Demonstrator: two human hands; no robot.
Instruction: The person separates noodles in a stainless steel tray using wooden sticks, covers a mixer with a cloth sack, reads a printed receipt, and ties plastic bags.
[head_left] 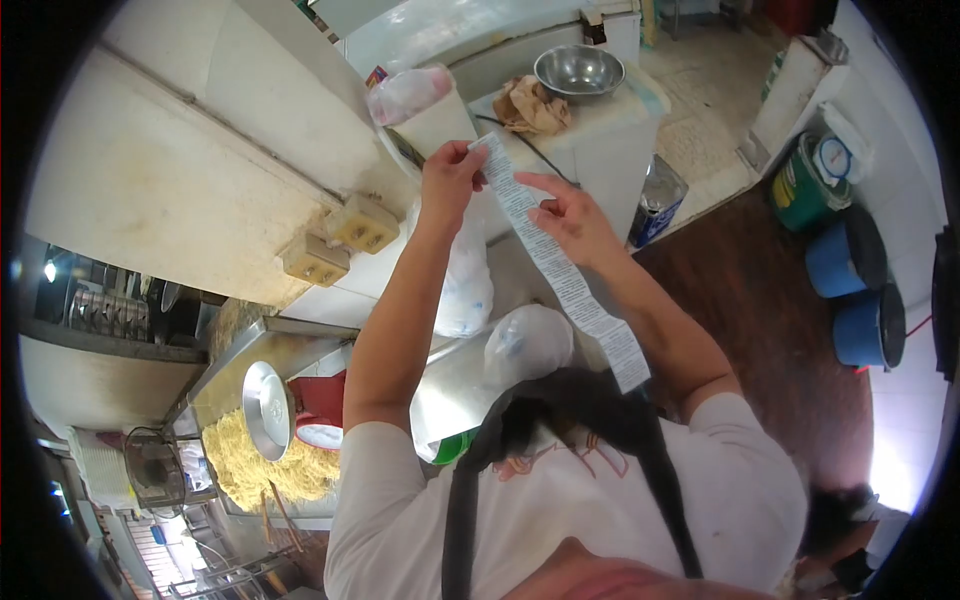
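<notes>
A long printed paper receipt [545,245] hangs diagonally in front of my chest, its lower end curling near my right upper arm. My left hand [452,183] pinches its top end between thumb and fingers. Beside the strip's right edge is my right hand [575,222], index finger stretched out over the upper part of the print and thumb apart from it. The other fingers of that hand are loosely bent. The print is too small to read.
Beyond my hands, a steel bowl [580,72] and crumpled brown paper [532,105] sit on a counter. White plastic bags [528,343] lie close below the receipt. Yellow noodles [245,465] and a scale pan [268,410] are at left. Blue buckets [868,328] line the right wall.
</notes>
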